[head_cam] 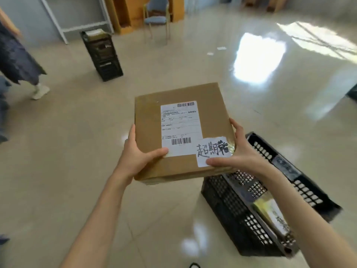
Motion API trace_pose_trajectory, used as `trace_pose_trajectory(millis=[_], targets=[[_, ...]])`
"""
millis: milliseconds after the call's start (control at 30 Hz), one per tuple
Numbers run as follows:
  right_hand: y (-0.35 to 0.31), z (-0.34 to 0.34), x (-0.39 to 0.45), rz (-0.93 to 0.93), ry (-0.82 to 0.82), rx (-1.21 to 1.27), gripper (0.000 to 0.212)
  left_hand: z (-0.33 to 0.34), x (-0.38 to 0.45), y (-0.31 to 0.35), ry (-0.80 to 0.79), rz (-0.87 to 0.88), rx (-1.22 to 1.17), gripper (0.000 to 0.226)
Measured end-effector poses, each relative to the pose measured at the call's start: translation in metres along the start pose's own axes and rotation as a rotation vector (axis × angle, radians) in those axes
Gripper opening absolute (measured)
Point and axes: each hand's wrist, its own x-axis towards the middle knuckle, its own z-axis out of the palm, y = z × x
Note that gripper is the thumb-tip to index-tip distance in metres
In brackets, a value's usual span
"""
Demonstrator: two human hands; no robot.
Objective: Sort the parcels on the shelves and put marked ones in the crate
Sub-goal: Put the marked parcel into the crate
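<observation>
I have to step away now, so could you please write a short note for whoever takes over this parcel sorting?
Left hand and right hand both hold the cardboard box, thumbs on top.
The box bears a handwritten slip, so it is marked. It is held above the floor, beside the black crate at lower right, which already holds a parcel.
Left: lower this box into that crate.

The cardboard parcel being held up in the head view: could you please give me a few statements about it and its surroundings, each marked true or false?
1. Both the left hand and the right hand grip the cardboard parcel. True.
2. The parcel already lies inside the black crate. False: it is held above the floor, beside the crate.
3. A handwritten white label sits at the parcel's near right corner. True.
4. The parcel carries no shipping label. False: a printed shipping label with barcodes is on top.
5. A second black crate stands farther off. True.
</observation>
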Motion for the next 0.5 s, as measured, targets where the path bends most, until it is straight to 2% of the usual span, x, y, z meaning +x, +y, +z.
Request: trace_pose_trajectory(millis=[67, 200, 367, 500], targets=[[0.032, -0.042, -0.009, 0.071, 0.121, 0.013, 0.133, 0.059, 0.031, 0.019, -0.138, 0.049, 0.049, 0.106], [0.095, -0.086, -0.028, 0.227, 0.298, 0.096, 0.136, 0.159, 0.078, 0.036, -0.381, 0.099, 0.171, 0.125], [0.165, -0.095, -0.028, 0.395, 0.489, 0.196, 0.144, 0.258, 0.138, 0.027, -0.651, 0.113, 0.33, 0.129], [0.206, -0.081, -0.009, 0.592, 0.574, 0.29, 0.145, 0.323, 0.185, 0.008, -0.877, 0.082, 0.465, 0.133]])
